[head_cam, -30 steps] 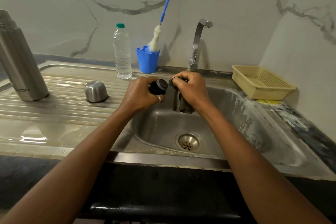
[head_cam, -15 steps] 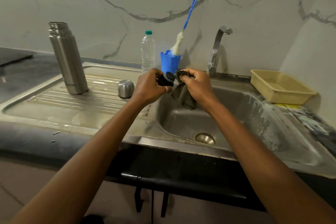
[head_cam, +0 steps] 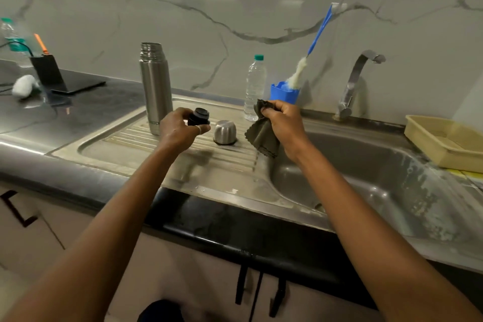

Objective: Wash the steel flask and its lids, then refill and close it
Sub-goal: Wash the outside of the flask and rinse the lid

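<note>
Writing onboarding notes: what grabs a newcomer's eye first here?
The two hands at centre: the left hand holds a small black lid over the drainboard, and the right hand grips a bunched olive cloth at the edge of the sink. Just behind the left hand the steel flask stands upright and uncapped. A steel cap sits mouth-down between the hands.

flask (head_cam: pixel 156 86) lettering: half behind my left hand (head_cam: pixel 177 129), unreadable
black lid (head_cam: pixel 200 115): base buried in my left hand
yellow basket (head_cam: pixel 444 140): cut by right edge
upper-left bottle (head_cam: pixel 10 35): blurred, cut by left edge
</note>
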Available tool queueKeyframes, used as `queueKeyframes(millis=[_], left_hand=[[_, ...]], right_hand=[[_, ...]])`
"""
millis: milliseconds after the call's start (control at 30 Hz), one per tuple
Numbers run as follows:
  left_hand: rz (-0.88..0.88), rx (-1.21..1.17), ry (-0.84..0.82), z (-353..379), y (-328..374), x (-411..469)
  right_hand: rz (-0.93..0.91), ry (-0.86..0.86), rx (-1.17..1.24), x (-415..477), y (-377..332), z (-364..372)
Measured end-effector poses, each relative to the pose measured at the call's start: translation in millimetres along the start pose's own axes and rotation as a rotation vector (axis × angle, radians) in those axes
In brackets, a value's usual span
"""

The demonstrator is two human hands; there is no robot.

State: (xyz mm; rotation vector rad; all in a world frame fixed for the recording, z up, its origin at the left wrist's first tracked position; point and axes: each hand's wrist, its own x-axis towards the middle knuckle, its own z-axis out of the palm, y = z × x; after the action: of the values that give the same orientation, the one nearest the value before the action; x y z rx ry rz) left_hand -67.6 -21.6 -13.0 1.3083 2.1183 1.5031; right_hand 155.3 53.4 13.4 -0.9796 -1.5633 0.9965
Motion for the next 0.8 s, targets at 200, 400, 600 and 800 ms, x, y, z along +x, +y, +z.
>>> queueKeyframes(millis=[200,400,600,800], left_hand=[[-0.019,0.16,-0.048,10.6,-12.7,21.0],[0.02,0.336,-0.077,16.8,-27.3,35.6],[0.0,0.409,-0.109,16.9,-31.7,41.4],[-0.082,0.388,-0.109,12.0,-34.8,35.9]], right_hand=[[0.016,-0.007,-0.064,-0.2,16.9,9.3],[0.003,0.004,-0.107,1.6,24.2,6.7],[0.001,0.009,-0.109,0.9,24.5,5.6],[0.014,0.002,-0.11,-0.9,25.0,5.8]])
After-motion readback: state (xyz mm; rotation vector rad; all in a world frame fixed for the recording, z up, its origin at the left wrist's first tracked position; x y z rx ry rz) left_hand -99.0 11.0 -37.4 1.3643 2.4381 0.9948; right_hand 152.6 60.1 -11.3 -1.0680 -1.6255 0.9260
